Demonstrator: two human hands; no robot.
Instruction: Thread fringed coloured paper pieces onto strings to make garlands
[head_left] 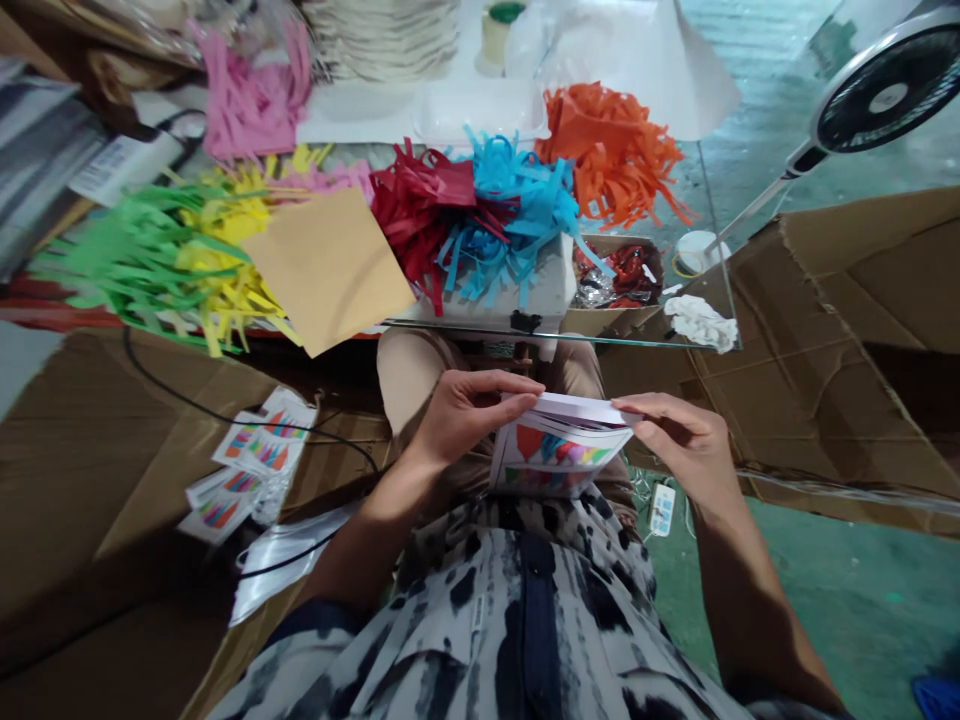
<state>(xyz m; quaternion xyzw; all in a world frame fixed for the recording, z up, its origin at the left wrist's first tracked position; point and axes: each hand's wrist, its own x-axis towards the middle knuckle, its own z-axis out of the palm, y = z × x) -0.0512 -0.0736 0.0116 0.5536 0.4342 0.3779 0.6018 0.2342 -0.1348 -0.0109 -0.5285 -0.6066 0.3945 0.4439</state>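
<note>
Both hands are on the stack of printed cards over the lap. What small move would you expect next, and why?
Probably the left hand peels the top card off the stack of printed cards. Its fingers curl over the stack's upper edge, the sheets look fanned apart there, and the right hand steadies the other side.

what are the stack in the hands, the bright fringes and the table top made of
Stack: thin printed paper or card, white edges, coloured shapes; it bends between the left hand and right hand.
Fringes: cut matte paper strips, probably tissue or crepe.
Table top: clear glass, since the floor shows through it.
</note>
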